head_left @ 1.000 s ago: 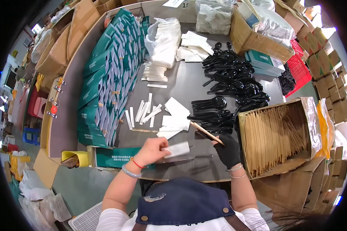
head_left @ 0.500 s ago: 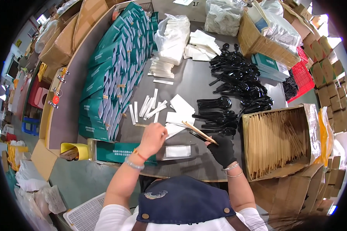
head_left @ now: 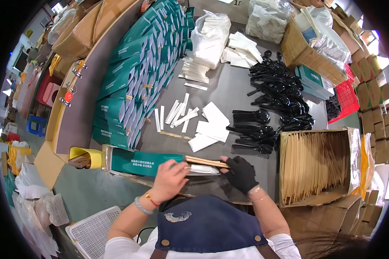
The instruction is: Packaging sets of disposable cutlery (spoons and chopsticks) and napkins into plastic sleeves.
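A green paper sleeve (head_left: 147,163) lies lengthwise at the table's front edge, its mouth facing right. My bare left hand (head_left: 170,179) grips the sleeve beside that mouth, fingers bent over its edge. In a black fingerless glove, my right hand (head_left: 241,172) is closed on a pair of wooden chopsticks (head_left: 206,162), held nearly level with their tips at the mouth. Below the chopsticks a white paper packet (head_left: 203,168) rests on the sleeve's pale protruding part. Whether a black spoon is still in the right hand, I cannot tell.
Black spoons (head_left: 270,93) lie in heaps at the right, behind a carton of chopsticks (head_left: 313,166). White packets (head_left: 212,125) and narrow strips (head_left: 177,111) are spread mid-table. Filled green sleeves (head_left: 129,82) stand stacked along the left wall. A yellow container (head_left: 85,156) sits front left.
My right hand has brought the chopsticks down and left, from slanting upward to nearly level at the sleeve's mouth. My left hand has lowered from the strips onto the sleeve. The view has shifted slightly.
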{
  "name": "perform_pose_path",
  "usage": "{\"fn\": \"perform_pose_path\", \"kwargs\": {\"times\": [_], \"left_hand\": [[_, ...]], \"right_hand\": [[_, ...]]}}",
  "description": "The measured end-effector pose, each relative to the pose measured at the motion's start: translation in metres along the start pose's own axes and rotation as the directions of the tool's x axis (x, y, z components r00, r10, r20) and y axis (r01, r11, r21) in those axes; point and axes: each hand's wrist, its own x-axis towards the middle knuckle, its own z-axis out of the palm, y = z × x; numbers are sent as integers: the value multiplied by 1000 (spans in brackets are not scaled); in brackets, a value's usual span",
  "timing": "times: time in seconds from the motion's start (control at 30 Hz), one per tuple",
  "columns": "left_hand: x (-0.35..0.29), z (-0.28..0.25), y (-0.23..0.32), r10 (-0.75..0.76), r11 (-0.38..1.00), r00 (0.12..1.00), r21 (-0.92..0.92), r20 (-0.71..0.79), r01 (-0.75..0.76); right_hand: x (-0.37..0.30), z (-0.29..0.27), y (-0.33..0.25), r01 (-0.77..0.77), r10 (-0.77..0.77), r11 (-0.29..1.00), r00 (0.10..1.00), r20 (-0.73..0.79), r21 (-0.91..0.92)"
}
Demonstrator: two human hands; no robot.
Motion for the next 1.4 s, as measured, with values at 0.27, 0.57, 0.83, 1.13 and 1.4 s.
{"fn": "perform_pose_path", "kwargs": {"times": [0.27,0.57,0.83,1.13,1.4], "left_hand": [[9,5,-21,-33,996,999,-77,12,34],[29,16,-2,13,1000,998,-2,53,-13],[45,10,-3,151,979,962,98,229,-177],[58,-37,14,154,976,911,84,382,-200],[119,-213,-63,106,987,986,133,-132,-88]], "right_hand": [[-1,20,-2,246,-242,969,964,108,-26],[-6,51,1,-10,79,884,989,-128,468],[4,41,-14,17,-1,939,999,-46,344],[10,-11,-29,220,-244,937,968,-57,-272],[4,-81,-22,88,-72,996,909,-411,19]]}}
